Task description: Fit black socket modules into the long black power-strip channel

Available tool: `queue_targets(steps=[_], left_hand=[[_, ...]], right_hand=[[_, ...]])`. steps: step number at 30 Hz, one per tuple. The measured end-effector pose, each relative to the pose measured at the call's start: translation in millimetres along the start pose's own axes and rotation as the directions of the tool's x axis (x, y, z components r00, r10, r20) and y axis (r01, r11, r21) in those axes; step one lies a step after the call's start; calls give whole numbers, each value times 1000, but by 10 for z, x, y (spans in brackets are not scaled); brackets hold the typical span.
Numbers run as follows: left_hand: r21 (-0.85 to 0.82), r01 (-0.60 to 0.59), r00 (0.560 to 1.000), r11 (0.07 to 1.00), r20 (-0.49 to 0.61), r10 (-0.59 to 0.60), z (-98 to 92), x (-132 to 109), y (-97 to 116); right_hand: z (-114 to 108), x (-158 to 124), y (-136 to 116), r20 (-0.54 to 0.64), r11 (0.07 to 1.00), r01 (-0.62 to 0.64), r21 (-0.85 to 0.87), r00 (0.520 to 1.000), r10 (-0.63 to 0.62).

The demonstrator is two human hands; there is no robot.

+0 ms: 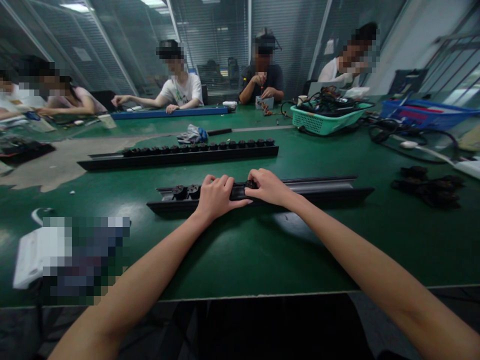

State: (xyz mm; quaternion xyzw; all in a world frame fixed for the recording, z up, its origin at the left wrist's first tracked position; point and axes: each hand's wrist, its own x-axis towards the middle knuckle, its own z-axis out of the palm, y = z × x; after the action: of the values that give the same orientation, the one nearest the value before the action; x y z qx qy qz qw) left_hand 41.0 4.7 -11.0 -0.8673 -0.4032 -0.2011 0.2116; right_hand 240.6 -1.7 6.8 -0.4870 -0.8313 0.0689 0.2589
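Note:
A long black channel-shaped rail (pixel 326 192) lies across the green table in front of me. Near its left end sit round black socket-like modules (pixel 179 191). My left hand (pixel 216 196) is wrapped over the rail just right of these, its thumb stretched along the near side. Close beside it, my right hand (pixel 267 187) pinches another black socket-like module (pixel 250 185) at the rail's channel. Fingers partly cover that module, so whether it is fully seated I cannot tell. To the right, a pile of loose black modules (pixel 427 186) rests on the table.
Farther back lies a second black rail (pixel 180 156) filled with a row of similar modules. Behind it are a crumpled glove (pixel 192 134), a green basket (pixel 324 122) of cables and a blue basket (pixel 431 114). A white power strip (pixel 28 260) lies left. Several people sit opposite.

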Motion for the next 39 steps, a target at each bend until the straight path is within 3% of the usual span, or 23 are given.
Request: queue_targets(steps=[39], left_hand=[[-27, 11, 1000, 1000, 0, -11, -27, 2, 6]], right_hand=[[-255, 1, 96, 123, 997, -22, -73, 992, 31]])
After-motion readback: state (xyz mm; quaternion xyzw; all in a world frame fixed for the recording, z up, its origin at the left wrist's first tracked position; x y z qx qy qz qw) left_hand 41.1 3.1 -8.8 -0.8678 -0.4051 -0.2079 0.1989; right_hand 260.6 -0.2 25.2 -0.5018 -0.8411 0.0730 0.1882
